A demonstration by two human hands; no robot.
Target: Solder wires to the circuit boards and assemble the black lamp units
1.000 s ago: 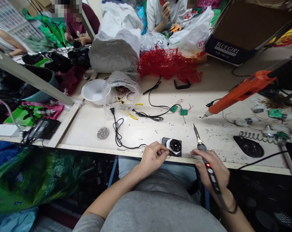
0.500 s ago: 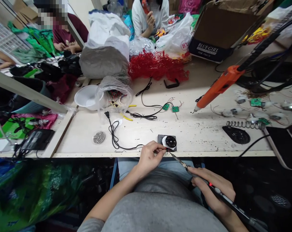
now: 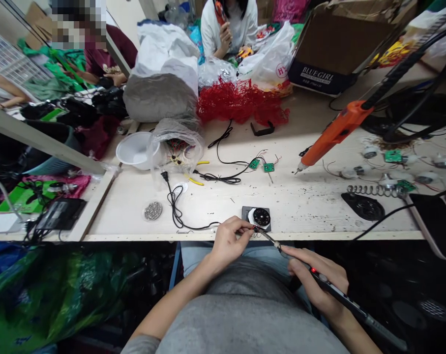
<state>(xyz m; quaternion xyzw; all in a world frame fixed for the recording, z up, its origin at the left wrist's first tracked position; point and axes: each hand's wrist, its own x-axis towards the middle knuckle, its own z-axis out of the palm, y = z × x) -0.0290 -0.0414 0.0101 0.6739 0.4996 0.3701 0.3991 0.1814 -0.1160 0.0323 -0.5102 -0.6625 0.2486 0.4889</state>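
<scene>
Though nearer left, disc (image 3: 261, 217) between hands (image 3: 230, 240) (image 3: 320, 271).

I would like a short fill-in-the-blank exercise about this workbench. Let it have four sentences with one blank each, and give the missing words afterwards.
The light on the soldering iron in the right hand glows ____.
The box reads "BLUE____".
In the picture, the net lies to the ____ of the box.
The bowl is coloured ____.

Missing words: red; GIRL; left; white.
</scene>
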